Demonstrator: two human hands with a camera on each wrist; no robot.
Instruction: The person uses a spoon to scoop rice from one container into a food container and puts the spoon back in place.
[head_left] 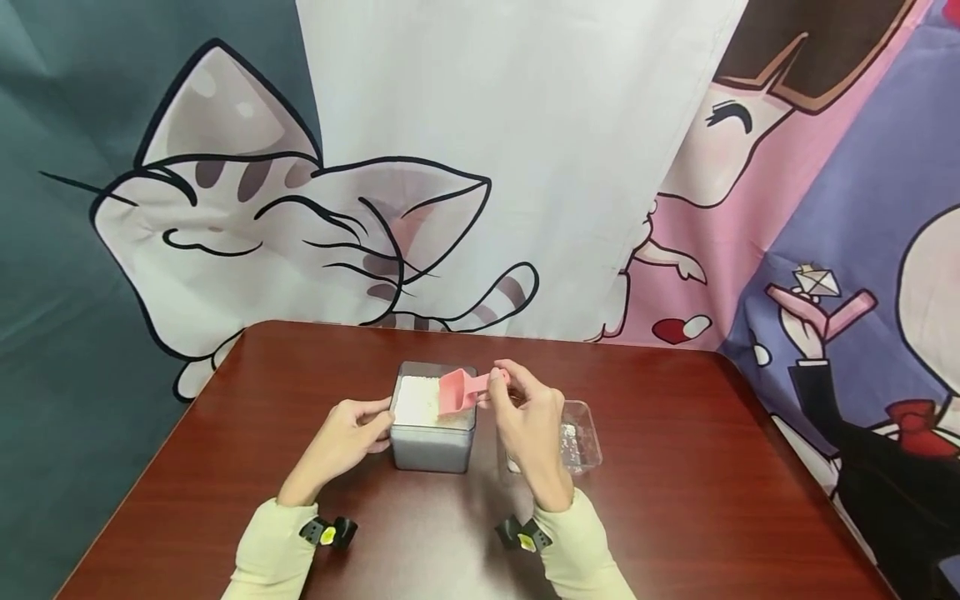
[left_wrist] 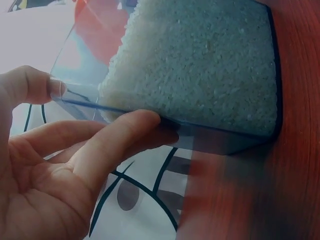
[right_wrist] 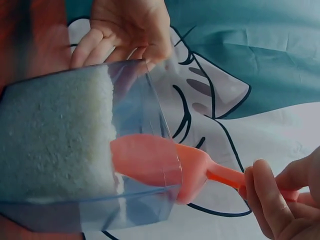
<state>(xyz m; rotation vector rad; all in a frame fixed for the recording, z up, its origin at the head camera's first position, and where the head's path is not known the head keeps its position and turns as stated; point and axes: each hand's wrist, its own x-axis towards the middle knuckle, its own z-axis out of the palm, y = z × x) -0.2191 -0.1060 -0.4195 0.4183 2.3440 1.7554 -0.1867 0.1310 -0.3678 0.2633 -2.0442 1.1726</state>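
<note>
A clear bluish plastic container (head_left: pixel 432 450) stands on the table, filled with white rice (head_left: pixel 414 402) to a little below its rim. My left hand (head_left: pixel 347 440) holds it by the left side; in the left wrist view the thumb is at the rim and the fingers (left_wrist: pixel 117 137) lie along the outer wall. My right hand (head_left: pixel 528 421) pinches the handle of a pink scoop (head_left: pixel 456 393). Through the clear wall in the right wrist view, the scoop's bowl (right_wrist: pixel 145 157) dips inside the container, its front edge against the rice surface.
A clear shallow plastic box (head_left: pixel 588 437) sits right of the container, partly hidden behind my right hand and wrist. The brown wooden table (head_left: pixel 675 467) reaches back to a cartoon-printed cloth (head_left: pixel 525 167).
</note>
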